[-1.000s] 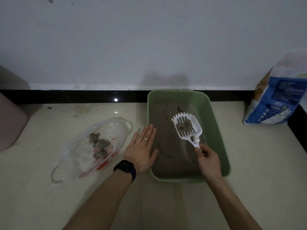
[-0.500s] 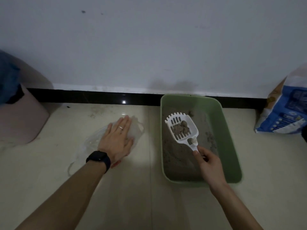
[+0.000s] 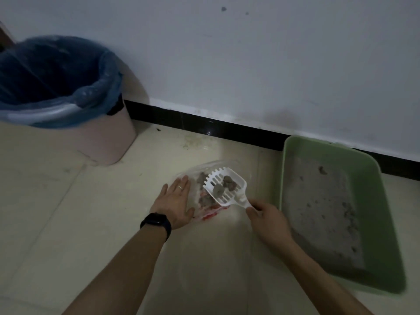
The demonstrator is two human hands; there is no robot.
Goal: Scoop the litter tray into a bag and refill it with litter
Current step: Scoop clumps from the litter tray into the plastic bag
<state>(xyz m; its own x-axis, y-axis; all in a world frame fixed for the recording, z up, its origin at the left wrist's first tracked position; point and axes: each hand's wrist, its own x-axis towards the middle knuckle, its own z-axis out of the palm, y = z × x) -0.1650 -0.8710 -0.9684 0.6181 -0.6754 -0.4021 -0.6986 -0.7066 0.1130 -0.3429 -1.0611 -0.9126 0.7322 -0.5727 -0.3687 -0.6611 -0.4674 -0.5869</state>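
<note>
A green litter tray holding grey litter sits on the floor at the right, against the wall. Left of it lies a clear plastic bag with red print, with several dark clumps inside. My right hand grips the handle of a white slotted scoop, which hangs over the bag with a few clumps in it. Flat on the bag's left edge rests my left hand, fingers straight, with a dark watch on the wrist.
A pink bin lined with a blue bag stands at the back left by the wall. A black skirting strip runs along the wall's foot. Pale floor tiles stretch across the foreground.
My right hand has carried the loaded scoop leftward, out of the tray and over the bag. My left hand stays on the bag. The view has swung left, so the bin shows.
</note>
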